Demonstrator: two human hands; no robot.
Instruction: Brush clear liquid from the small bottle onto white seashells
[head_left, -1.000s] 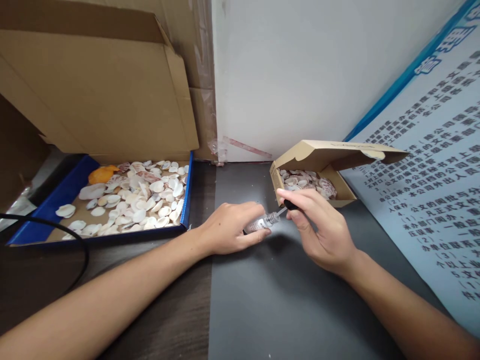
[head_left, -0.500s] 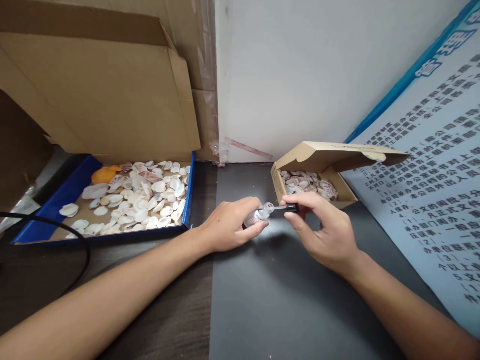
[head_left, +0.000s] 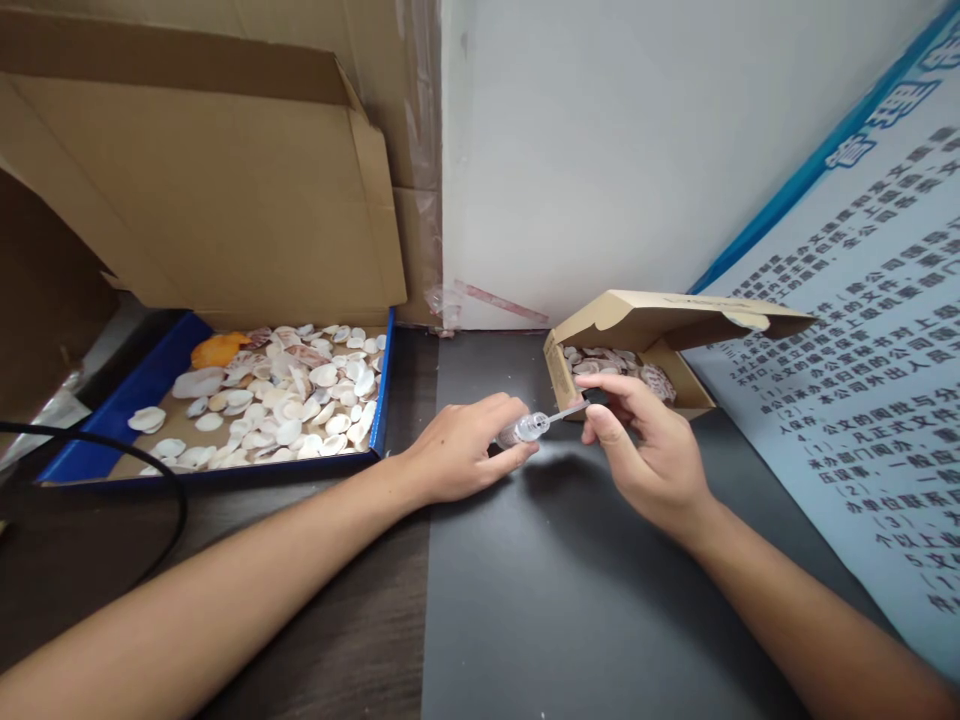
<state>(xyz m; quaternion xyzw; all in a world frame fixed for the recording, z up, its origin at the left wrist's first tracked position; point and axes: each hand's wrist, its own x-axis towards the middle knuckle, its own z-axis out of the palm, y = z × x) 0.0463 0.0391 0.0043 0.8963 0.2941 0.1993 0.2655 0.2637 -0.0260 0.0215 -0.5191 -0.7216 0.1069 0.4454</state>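
Observation:
My left hand (head_left: pixel 463 448) grips a small clear bottle (head_left: pixel 522 430) tilted on the dark desk, its neck pointing right. My right hand (head_left: pixel 643 448) pinches the bottle's black cap, and the thin brush stem (head_left: pixel 566 412) on that cap reaches into the bottle's neck. Both hands meet just in front of a small open cardboard box (head_left: pixel 556 372) that holds several patterned shells (head_left: pixel 609 362). A large blue-edged box (head_left: pixel 379 400) at the left holds several white shells (head_left: pixel 289 395) and one orange shell (head_left: pixel 216 349).
The large box's cardboard lid (head_left: pixel 210 180) stands raised behind it. A black cable (head_left: pixel 154 470) curves over the desk at the left. A printed poster (head_left: pixel 862 350) leans along the right side, and a white wall (head_left: pixel 600 150) closes the back.
My right hand has drawn the cap and brush stem further out of the bottle and to the right. My left hand has tilted the bottle slightly and kept its place.

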